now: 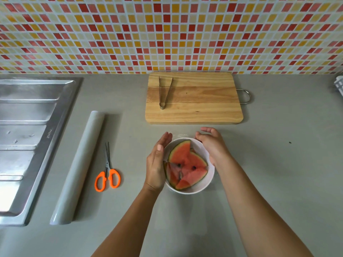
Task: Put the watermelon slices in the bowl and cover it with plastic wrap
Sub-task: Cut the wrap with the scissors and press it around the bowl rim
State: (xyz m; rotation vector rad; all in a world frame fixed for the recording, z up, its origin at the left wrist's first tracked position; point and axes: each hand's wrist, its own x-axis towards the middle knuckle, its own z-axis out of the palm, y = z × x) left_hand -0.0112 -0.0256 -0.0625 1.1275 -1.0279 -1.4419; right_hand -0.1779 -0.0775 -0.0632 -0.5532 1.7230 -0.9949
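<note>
In the head view, the white bowl stands on the grey surface just in front of the cutting board. The watermelon slices are already piled inside it, rinds outward.

The left hand lies flat against the bowl's left wall, its fingers straight and together. The right hand cups the far right rim with loosely bent fingers, and neither hand clearly pinches anything. A faint crinkled sheen beyond the rim, and a paler patch on the surface nearer the person, suggest a cut sheet of film is draped over the bowl. It is too transparent to be sure.

The roll of plastic wrap and the orange scissors lie well apart to the left, beside the sink, and the tongs rest on the board.

The step in hand looks like sealing. To do it well, pull the film taut across the top. Then smooth it down the wall with flat palms, working round the rim so that no gap is left. Keep the pressure light and even on both sides so the bowl does not slide or tip.
</note>
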